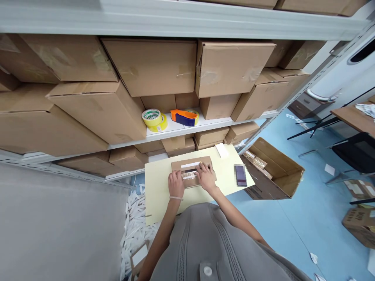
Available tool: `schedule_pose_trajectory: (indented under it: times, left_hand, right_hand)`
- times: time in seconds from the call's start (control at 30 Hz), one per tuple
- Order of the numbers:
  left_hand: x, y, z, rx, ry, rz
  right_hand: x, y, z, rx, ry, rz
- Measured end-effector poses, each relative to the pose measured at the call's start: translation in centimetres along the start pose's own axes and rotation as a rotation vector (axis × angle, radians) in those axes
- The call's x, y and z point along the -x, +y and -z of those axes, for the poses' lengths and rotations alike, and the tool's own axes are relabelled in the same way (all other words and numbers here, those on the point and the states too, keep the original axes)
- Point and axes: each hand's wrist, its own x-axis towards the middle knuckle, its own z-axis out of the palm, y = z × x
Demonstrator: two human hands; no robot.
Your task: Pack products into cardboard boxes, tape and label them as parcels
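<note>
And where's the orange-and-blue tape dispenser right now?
In the head view, the tape dispenser sits on the shelf beyond the table, near centre, just right of the yellow tape rolls.

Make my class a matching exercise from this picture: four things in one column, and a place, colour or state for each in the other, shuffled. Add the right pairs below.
Things
1. Left hand
2. Box under the hands
3. Tape dispenser
4. Open carton

Places, colours, states
A. Orange and dark blue, on a shelf
B. Standing on the blue floor, with packages inside
C. Pale band around its wrist
D. Lying on the pale yellow tabletop

Right pairs: 1-C, 2-D, 3-A, 4-B
</note>
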Motion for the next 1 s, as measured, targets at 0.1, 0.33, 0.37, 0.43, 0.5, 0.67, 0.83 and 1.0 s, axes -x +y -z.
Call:
schedule_pose_trajectory:
  times: [0.1, 0.33, 0.37, 0.43, 0.5, 0.67, 0.83, 1.0]
  left_hand:
    - [0.1, 0.4, -0.8, -0.002, 0.019, -0.017]
    - [0.5, 0.5, -3.6, -0.015, -0.085, -0.185]
    - [0.7, 0.5, -4.1, -0.025, -0.092, -0.182]
    - [1.0, 0.3, -5.0, -0.053, -0.095, -0.169]
    - [1.1, 0.2, -5.6, -0.079, -0.097, -0.160]
    - [1.0, -0.3, -6.3, -0.087, -0.105, -0.189]
    - [1.2, -1.0, -6.9, -0.077, -0.124, -0.226]
    - [1.4, -1.2, -7.6, -0.079, -0.130, -0.210]
  right_hand:
    - [0.5, 0.2, -1.3, 0.007, -0.039, 0.008]
    - [2.2, 0.2, -4.1, 0.028, -0.054, 0.003]
    - [2.3, 0.3, -4.2, 0.026, -0.057, 0.011]
    - [2.4, 0.2, -4.0, 0.014, -0.054, 0.035]
    - [1.7, -0.1, -3.2, -0.009, -0.032, 0.067]
    - [-3.9, -2.5, 2.1, -0.081, 0.133, 0.222]
    - [-13.4, -4.1, 8.7, -0.121, 0.355, 0.334]
    - [-21.1, -2.7, 11.7, -0.075, 0.533, 0.236]
